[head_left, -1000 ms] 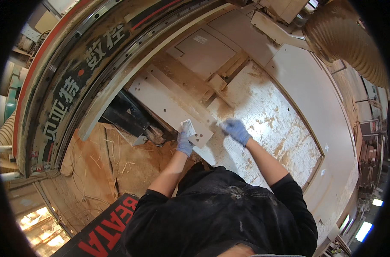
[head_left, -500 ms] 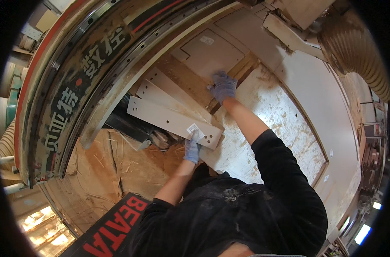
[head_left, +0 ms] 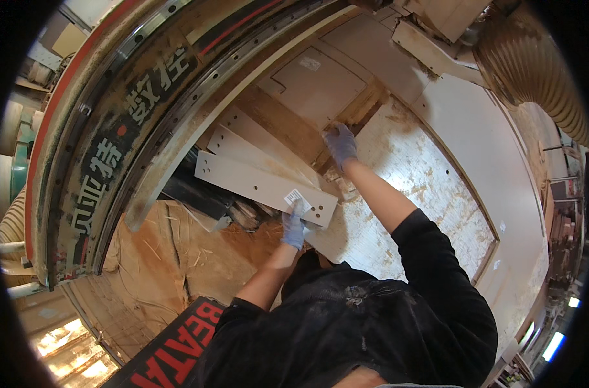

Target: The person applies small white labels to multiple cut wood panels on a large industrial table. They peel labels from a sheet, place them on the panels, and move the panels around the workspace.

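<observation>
My left hand (head_left: 294,227), in a pale blue glove, grips the near end of a long white drilled panel (head_left: 256,186). Its thumb lies on top, beside a white label (head_left: 294,198). Beneath that panel, fanned out at an angle, lies another pale drilled board (head_left: 259,143). My gloved right hand (head_left: 341,145) is at the near right corner of a flat cut panel (head_left: 314,84) on the machine bed. Its fingers are curled; whatever they hold, if anything, is hidden under them.
A machine beam (head_left: 129,110) with rails arches across the left. The dusty pale bed (head_left: 404,194) carries wood chips, with a large white sheet (head_left: 482,149) along its right. A ribbed hose (head_left: 534,71) hangs at upper right. Brown sheeting (head_left: 171,252) lies at lower left.
My right hand has drawn slightly nearer to me, and its spread fingers have curled in. The left hand keeps its grip on the drilled panel, which has barely shifted.
</observation>
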A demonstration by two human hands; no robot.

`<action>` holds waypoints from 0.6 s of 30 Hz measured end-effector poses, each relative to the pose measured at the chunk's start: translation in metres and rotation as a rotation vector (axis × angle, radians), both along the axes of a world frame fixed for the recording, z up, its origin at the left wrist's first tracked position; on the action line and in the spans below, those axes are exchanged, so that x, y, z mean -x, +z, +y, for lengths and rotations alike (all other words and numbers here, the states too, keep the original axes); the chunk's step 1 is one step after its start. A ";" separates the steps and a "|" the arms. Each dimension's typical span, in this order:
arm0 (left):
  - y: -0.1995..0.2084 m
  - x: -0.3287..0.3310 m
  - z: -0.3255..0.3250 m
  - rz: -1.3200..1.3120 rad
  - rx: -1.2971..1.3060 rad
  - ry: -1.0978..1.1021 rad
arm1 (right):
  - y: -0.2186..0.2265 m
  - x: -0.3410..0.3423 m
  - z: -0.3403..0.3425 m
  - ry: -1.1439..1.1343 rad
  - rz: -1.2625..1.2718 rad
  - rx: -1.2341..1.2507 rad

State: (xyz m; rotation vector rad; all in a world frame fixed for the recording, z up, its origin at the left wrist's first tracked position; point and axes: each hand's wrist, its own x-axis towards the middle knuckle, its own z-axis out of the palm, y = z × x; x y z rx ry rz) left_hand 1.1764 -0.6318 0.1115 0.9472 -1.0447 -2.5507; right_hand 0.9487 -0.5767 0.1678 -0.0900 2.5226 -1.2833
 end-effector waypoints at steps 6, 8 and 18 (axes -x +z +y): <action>-0.001 0.000 0.000 -0.020 0.052 0.025 | -0.011 0.042 -0.037 -0.649 -0.723 0.641; 0.001 -0.001 0.002 -0.021 0.016 0.045 | -0.013 0.040 -0.038 -0.516 -0.437 0.437; 0.006 -0.004 0.002 0.018 0.175 -0.034 | 0.023 0.101 -0.030 0.026 0.251 -0.612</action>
